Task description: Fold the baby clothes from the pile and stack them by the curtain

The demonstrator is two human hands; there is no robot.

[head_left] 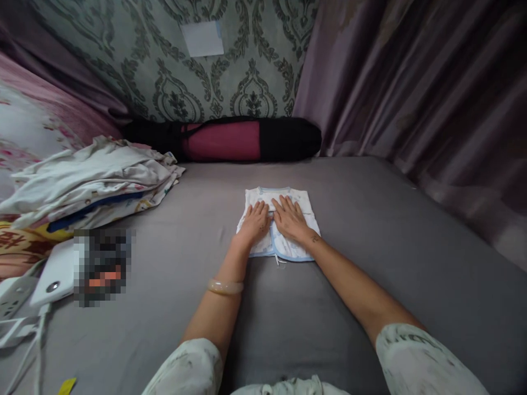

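Observation:
A small white garment with light-blue edging, like a baby shirt [290,248], lies spread on the grey bed sheet [349,219]. On its left half rests my left hand [256,222], palm down with fingers stretched out. My right hand [290,218] lies flat on the right half, fingers a little spread, its thumb close to the left hand. Both hands press on the cloth and grip nothing. Thin white ties stick out below the shirt's lower edge. The fabric under the palms is hidden.
Folded clothes [102,170] are piled at the left. Near them lie a white power bank [60,274] with a cable and a power strip [16,296]. A black and pink long bag [222,141] lies along the wall. Purple curtains [370,71] hang at the right.

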